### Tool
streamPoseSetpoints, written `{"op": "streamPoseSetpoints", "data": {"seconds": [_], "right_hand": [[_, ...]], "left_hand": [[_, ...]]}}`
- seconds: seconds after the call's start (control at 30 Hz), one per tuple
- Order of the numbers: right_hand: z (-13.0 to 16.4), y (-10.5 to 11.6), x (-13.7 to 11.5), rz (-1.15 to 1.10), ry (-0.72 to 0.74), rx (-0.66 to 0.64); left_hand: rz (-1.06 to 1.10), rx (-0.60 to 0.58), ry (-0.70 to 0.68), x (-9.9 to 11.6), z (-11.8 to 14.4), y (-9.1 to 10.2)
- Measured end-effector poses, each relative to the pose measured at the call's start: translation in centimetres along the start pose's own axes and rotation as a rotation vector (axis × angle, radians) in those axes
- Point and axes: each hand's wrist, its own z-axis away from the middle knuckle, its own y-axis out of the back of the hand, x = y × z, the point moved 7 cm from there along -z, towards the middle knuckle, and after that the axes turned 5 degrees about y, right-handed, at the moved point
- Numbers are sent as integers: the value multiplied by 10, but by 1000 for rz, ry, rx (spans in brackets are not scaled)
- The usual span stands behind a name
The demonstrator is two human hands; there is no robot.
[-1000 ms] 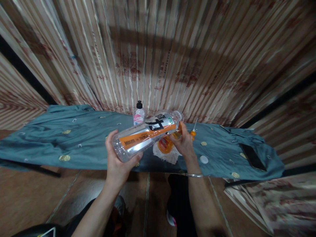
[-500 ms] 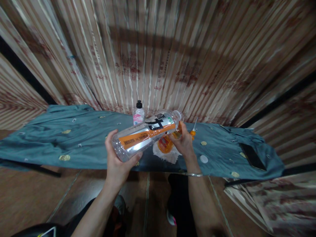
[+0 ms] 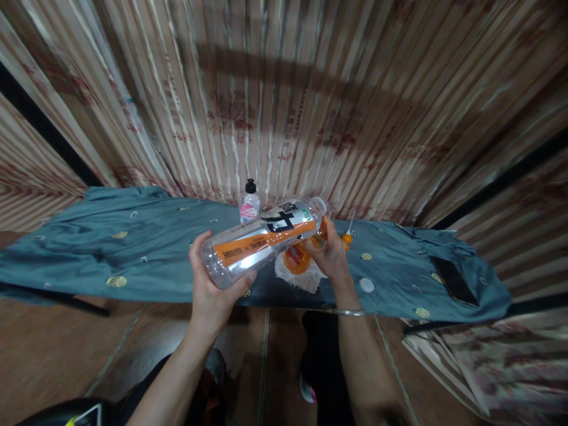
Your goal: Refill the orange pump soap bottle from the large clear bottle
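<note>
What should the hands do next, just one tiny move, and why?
Perhaps the left hand should steady the clear plastic bottle with a firmer grip near its base. It is slanted, its neck close to the right hand, which seems to hold the orange bottle. I can't tell whether the bottles touch, so a wobble might knock them.
</note>
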Motion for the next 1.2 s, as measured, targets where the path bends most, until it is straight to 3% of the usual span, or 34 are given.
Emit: {"op": "streamPoseSetpoints", "data": {"seconds": [0.8,1.2], "right_hand": [[-2,2,-7,76,32,23],[-2,3,-12,95,28,29]], "left_hand": [[87,17,77,7,2,-4],[103,-14,30,1,5,-2]]}}
